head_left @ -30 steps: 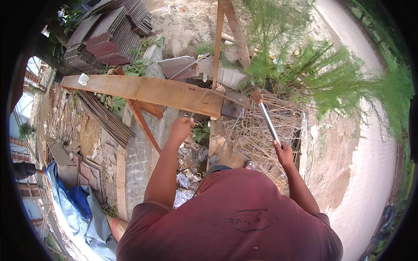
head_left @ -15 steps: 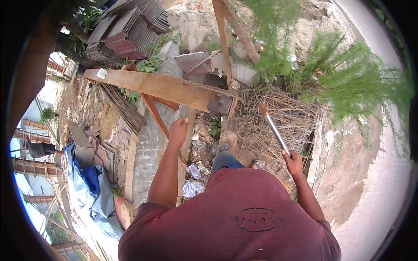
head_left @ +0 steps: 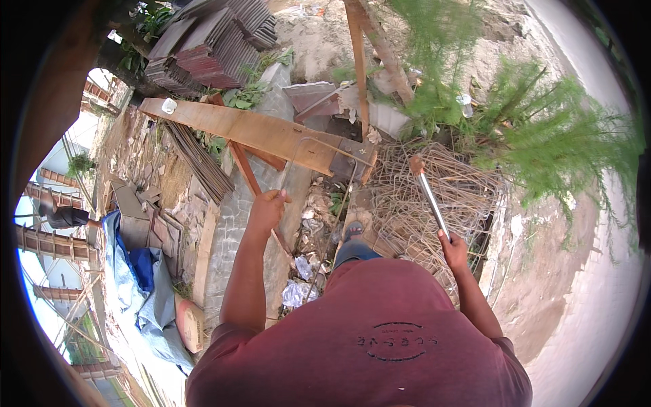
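Observation:
In my right hand (head_left: 454,250) is a hammer (head_left: 432,200) with a shiny metal handle and a rusty brown head, raised over a pile of bent steel rods (head_left: 441,186). My left hand (head_left: 268,211) is closed near the wooden plank (head_left: 237,131), fingers pinched on a thin bent steel rod (head_left: 292,154). That rod rises from the fingers, bends, and runs across the plank's right end, over a dark metal plate (head_left: 342,160). Another thin length slants down from the plate toward my body; whether it belongs to the same rod I cannot tell.
Reddish-brown wooden legs (head_left: 245,169) prop the plank. Stacked roof tiles (head_left: 203,57) stand at the far left. A feathery green plant (head_left: 536,129) leans in at the right, beside a pale wall (head_left: 600,298). A blue tarp (head_left: 139,278) and a person's arm (head_left: 68,216) show at the left.
My left hand has lowered and shifted slightly left with the bent rod. The rod's far part now lies lower across the plate. The hammer stays raised, slightly shifted in view.

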Demonstrator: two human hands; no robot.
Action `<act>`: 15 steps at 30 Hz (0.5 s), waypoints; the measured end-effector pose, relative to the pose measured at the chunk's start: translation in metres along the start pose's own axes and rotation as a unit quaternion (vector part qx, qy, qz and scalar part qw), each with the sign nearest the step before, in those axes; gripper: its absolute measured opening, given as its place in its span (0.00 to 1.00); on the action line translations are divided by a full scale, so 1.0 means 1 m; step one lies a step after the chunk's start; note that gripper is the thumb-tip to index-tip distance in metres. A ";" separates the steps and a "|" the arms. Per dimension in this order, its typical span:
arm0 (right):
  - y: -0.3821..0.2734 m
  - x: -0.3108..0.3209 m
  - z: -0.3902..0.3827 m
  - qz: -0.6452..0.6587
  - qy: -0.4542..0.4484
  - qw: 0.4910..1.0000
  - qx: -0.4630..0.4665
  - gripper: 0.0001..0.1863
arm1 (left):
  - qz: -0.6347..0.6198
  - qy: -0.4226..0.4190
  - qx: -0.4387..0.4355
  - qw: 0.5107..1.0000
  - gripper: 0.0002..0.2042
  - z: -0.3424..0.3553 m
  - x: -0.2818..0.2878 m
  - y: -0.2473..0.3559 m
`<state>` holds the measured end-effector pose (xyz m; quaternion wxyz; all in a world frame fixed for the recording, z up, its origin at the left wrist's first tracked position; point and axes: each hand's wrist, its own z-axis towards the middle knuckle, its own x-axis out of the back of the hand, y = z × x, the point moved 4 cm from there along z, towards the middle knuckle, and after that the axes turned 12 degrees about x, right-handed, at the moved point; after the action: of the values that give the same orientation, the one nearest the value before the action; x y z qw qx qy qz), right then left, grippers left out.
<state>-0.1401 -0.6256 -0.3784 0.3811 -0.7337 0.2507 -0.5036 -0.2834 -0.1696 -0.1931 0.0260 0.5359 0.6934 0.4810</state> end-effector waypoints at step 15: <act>-0.005 0.012 -0.017 -0.035 -0.008 0.999 0.039 0.29 | 0.199 -0.004 -0.046 0.979 0.18 0.125 -0.002 -0.023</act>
<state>-0.1517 -0.6370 -0.3648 0.3938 -0.7307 0.2019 -0.5198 -0.2299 -0.0906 -0.2770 -0.0431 0.6632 0.5497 0.5060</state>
